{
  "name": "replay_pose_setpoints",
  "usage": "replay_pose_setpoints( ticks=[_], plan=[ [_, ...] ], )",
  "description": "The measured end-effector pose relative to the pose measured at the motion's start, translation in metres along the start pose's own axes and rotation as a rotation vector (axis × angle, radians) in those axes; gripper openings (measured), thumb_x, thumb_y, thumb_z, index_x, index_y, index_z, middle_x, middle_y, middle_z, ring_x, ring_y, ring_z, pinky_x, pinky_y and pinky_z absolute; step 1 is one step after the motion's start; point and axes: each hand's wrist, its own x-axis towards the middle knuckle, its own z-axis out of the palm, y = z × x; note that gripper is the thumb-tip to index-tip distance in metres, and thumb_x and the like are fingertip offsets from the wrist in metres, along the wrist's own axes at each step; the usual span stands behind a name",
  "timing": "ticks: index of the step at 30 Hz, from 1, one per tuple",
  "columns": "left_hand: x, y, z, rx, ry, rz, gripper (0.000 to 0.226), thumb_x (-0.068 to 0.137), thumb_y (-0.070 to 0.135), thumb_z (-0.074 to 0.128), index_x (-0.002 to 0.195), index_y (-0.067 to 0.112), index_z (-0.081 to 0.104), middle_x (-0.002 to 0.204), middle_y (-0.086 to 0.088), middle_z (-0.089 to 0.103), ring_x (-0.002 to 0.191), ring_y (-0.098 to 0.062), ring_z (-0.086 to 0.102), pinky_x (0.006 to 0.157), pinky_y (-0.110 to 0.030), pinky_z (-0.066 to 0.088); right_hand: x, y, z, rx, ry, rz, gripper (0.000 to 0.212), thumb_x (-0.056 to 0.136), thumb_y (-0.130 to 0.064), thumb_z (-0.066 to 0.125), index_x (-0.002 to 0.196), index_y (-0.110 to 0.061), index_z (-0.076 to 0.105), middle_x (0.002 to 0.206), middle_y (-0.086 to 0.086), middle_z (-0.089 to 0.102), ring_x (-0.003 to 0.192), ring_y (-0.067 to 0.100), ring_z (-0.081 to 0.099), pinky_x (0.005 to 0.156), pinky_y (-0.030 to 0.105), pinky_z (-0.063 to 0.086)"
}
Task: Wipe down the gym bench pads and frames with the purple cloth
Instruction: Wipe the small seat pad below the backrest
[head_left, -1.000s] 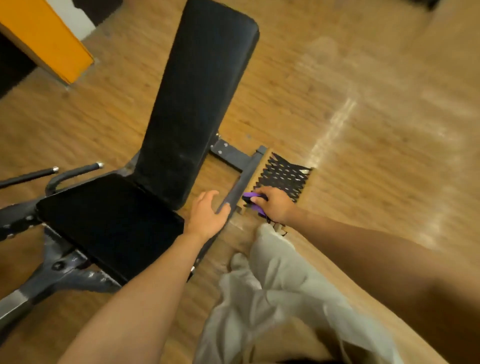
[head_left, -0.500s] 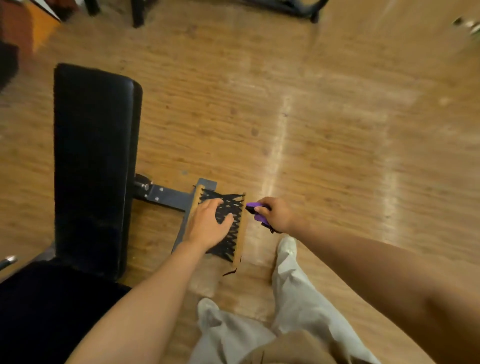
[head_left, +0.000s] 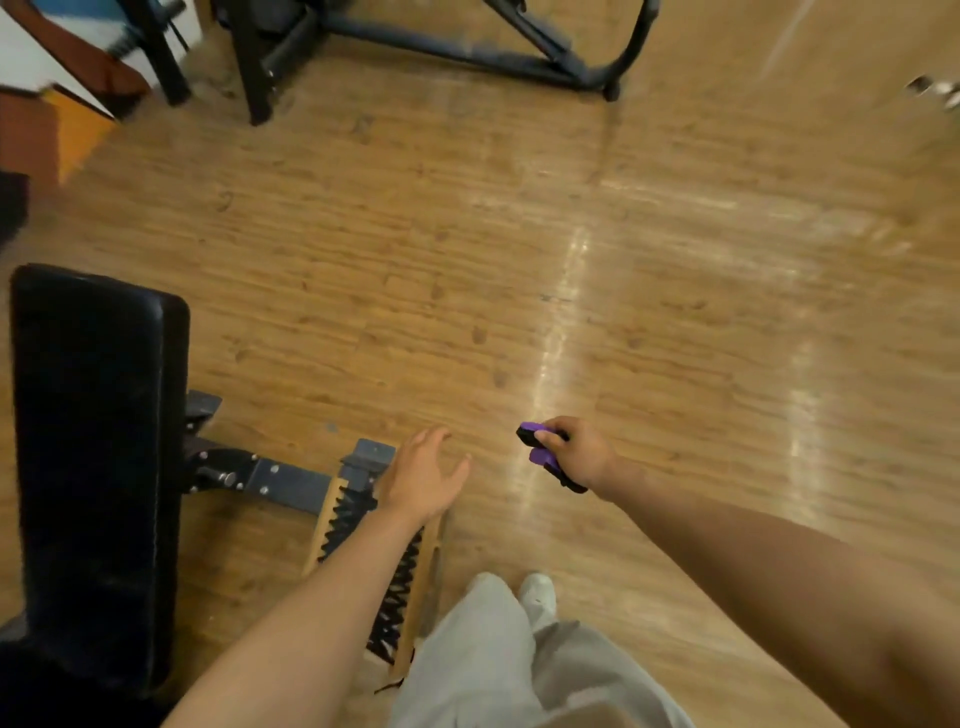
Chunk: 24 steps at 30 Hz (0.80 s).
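Observation:
The gym bench's black back pad (head_left: 93, 457) stretches along the left edge, and its grey steel frame bar (head_left: 270, 478) runs right from under it to a foot (head_left: 366, 457). My right hand (head_left: 576, 454) grips the bunched purple cloth (head_left: 540, 452) above the bare floor, well to the right of the frame. My left hand (head_left: 423, 478) hovers with relaxed, spread fingers just right of the frame's foot and holds nothing.
A wooden-edged strip with black zigzag lacing (head_left: 395, 571) lies on the floor under my left forearm. Dark machine legs (head_left: 467, 47) stand at the back. An orange box (head_left: 78, 130) sits far left. My trouser leg and shoe (head_left: 535, 597) are at the bottom.
My left hand lifted off the laced strip and moved right. My right hand carried the cloth further right, away from the frame. The view swung away from the bench toward open floor.

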Motion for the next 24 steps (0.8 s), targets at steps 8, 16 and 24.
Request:
replay_pose_setpoints(
  ticks=[8, 16, 24],
  plan=[
    [0.148, 0.041, -0.031, -0.105, 0.091, -0.078, 0.05, 0.092, 0.046, 0.055, 0.135, 0.022, 0.048, 0.138, 0.004, 0.048, 0.126, -0.017, 0.045, 0.101, -0.032, 0.039, 0.128, -0.046, -0.081, 0.0, 0.009, 0.015, 0.013, 0.099, -0.021, 0.047, 0.096, -0.017, 0.059, 0.064, -0.003, 0.056, 0.053, 0.01, 0.052, 0.047, 0.019, 0.039],
    [0.335, 0.084, -0.111, -0.081, 0.034, -0.059, 0.044, 0.087, 0.04, 0.063, 0.123, 0.016, 0.057, 0.126, -0.004, 0.058, 0.119, -0.023, 0.053, 0.097, -0.032, 0.044, 0.278, -0.123, -0.168, -0.025, 0.05, 0.127, 0.022, 0.101, -0.02, 0.045, 0.106, -0.005, 0.06, 0.063, -0.002, 0.054, 0.049, 0.005, 0.05, 0.04, 0.011, 0.035],
    [0.487, 0.152, -0.204, -0.026, 0.048, -0.032, 0.045, 0.087, 0.04, 0.062, 0.126, 0.017, 0.057, 0.127, -0.004, 0.059, 0.119, -0.022, 0.052, 0.099, -0.03, 0.043, 0.412, -0.206, -0.24, -0.001, -0.018, 0.081, 0.024, 0.1, -0.015, 0.045, 0.11, 0.003, 0.058, 0.073, 0.008, 0.058, 0.054, 0.014, 0.052, 0.039, 0.014, 0.038]
  ],
)
